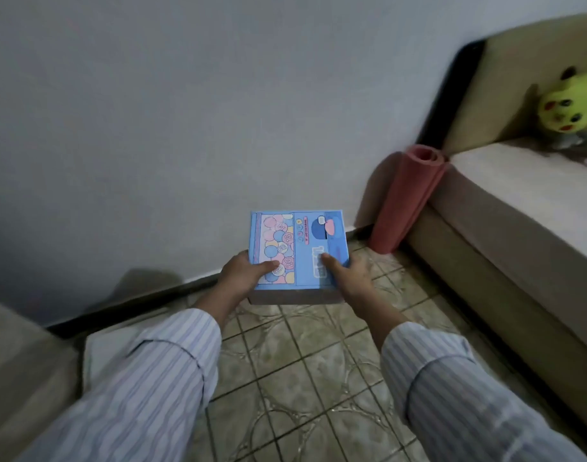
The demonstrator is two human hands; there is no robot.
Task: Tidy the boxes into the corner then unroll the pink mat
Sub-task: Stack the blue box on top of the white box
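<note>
**Box carried toward the corner, mat waiting upright**

The blue box (297,248), printed with pastel circles and numbers, sits just below the centre of the frame, held level above the tiled floor (305,378). The left hand (243,273) grips its near-left edge with the thumb laid across the lid; the right hand (347,276) grips the near-right edge the same way, fingers wrapped out of sight beneath. A brownish slab shows under the near edge (possibly a second box stacked below, though blur makes that hard to confirm).

To the right of centre, the pink mat (407,198) stands rolled and tilted, its lower end on the floor and its upper end leaning where the wall (185,111) meets the beige bed (505,248). It occupies that corner, close beside the box. A yellow plush toy (570,106) lies on the bed at the upper right edge.

The likely trouble: setting the box down there could nudge the leaning mat and tip it onto the floor or the box. If there are two boxes in the grip, the top one could also slide off during lowering.
</note>
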